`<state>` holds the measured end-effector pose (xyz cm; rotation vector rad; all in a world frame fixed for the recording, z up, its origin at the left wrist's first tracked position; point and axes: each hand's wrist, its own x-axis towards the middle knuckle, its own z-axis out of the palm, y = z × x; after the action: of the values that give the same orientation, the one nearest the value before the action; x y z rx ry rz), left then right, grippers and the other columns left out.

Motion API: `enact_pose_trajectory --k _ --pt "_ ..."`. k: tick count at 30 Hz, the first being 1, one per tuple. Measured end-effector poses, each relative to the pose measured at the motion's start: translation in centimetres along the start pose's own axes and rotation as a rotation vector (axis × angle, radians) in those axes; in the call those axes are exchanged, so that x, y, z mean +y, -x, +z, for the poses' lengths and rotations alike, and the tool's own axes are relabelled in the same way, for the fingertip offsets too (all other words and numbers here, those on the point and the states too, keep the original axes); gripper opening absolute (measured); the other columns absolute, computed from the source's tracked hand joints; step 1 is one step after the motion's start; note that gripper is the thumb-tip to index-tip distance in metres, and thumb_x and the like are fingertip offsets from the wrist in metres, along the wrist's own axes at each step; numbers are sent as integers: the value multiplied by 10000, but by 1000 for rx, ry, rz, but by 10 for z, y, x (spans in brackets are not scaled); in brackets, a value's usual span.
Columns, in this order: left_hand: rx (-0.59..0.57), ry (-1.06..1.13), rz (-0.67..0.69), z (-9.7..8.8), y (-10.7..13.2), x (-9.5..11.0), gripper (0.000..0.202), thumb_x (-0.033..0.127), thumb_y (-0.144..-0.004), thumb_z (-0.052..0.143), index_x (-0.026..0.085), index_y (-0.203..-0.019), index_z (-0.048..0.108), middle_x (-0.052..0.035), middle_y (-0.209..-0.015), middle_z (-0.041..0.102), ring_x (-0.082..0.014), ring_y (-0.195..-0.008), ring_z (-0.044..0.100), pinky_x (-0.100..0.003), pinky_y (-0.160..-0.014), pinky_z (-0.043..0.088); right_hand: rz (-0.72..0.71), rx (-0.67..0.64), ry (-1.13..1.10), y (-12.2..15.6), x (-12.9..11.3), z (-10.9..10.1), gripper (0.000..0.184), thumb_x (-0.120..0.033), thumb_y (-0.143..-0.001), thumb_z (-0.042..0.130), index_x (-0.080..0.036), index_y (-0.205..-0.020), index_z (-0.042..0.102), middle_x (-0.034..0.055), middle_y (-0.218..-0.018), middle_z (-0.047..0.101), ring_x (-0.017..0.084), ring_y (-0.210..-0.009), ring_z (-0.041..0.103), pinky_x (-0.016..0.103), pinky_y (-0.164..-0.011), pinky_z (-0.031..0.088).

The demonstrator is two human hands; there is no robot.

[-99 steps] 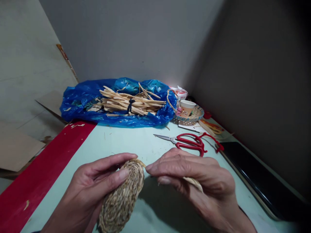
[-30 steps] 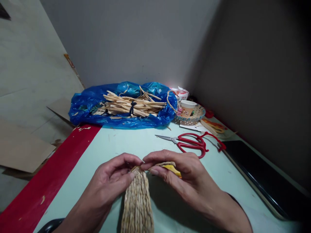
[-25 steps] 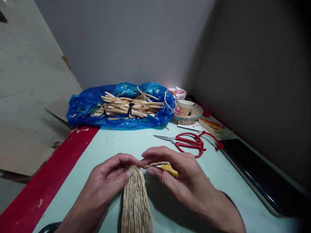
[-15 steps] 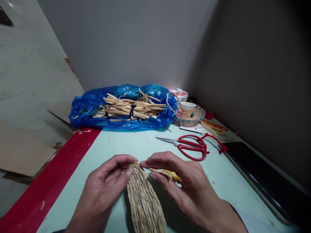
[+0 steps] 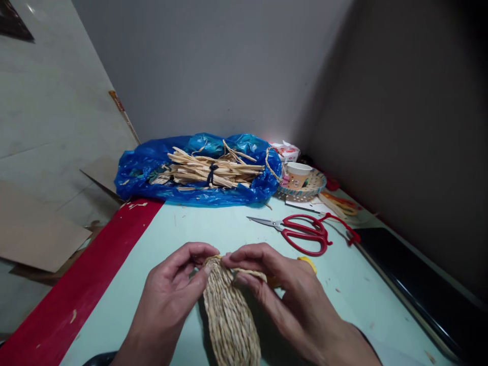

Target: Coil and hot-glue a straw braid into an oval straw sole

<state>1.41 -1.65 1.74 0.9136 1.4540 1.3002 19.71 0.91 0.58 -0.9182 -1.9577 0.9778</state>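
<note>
A long woven straw piece (image 5: 231, 315) with a rounded far end hangs between my hands in the lower middle. My left hand (image 5: 173, 287) pinches that far end from the left, thumb on the face and index finger at the top edge. A twisted straw strand (image 5: 251, 273) sticks out to the right from the same end. My right hand (image 5: 282, 287) has it between thumb and fingers, the index fingertip touching the woven edge. A yellow object (image 5: 308, 263) shows partly behind my right hand; its kind is hidden.
Red-handled scissors (image 5: 301, 231) lie beyond my right hand. A blue plastic bag (image 5: 152, 190) holds a tied bundle of dry straw (image 5: 232, 175) at the back. A basket (image 5: 318, 185) with a paper cup (image 5: 297, 175) stands right of it. A black flat object (image 5: 404, 274) lies along the right.
The view has shifted slightly. The straw strand at my right hand now looks narrower and more twisted. Both hands keep their places at the woven end.
</note>
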Motion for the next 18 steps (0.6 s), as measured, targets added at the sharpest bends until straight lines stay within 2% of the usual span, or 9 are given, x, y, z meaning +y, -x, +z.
enact_pose_trajectory --k 5,11,14,18 --pt "6 -19 44 3 5 5 200 351 -739 790 240 -900 746 -21 -879 694 -222 -922 659 -242 -791 520 -60 76 -87 -4 -9 -8 213 -159 -979 567 -270 -1161 558 -19 -1086 762 107 -1014 738 169 -844 561" --pt "18 -71 53 4 8 11 184 352 -740 798 244 -876 736 -21 -870 680 -231 -939 664 -227 -784 521 -129 168 -63 -9 -11 -14 328 -95 -919 633 -250 -1194 546 -6 -1019 789 122 -947 761 205 -834 579" --pt "-22 -87 42 0 7 9 218 401 -737 798 234 -859 726 -32 -874 703 -249 -924 675 -247 -762 524 -155 162 -80 -9 -12 -16 363 -83 -914 644 -260 -1212 538 -9 -1032 778 119 -943 759 199 -819 581" --pt "-96 -153 37 -2 6 7 225 428 -762 773 237 -871 727 -25 -858 723 -227 -850 677 -232 -702 517 -151 147 -85 -9 -11 -17 369 -67 -917 639 -245 -1222 532 -7 -1037 761 94 -939 751 159 -830 559"
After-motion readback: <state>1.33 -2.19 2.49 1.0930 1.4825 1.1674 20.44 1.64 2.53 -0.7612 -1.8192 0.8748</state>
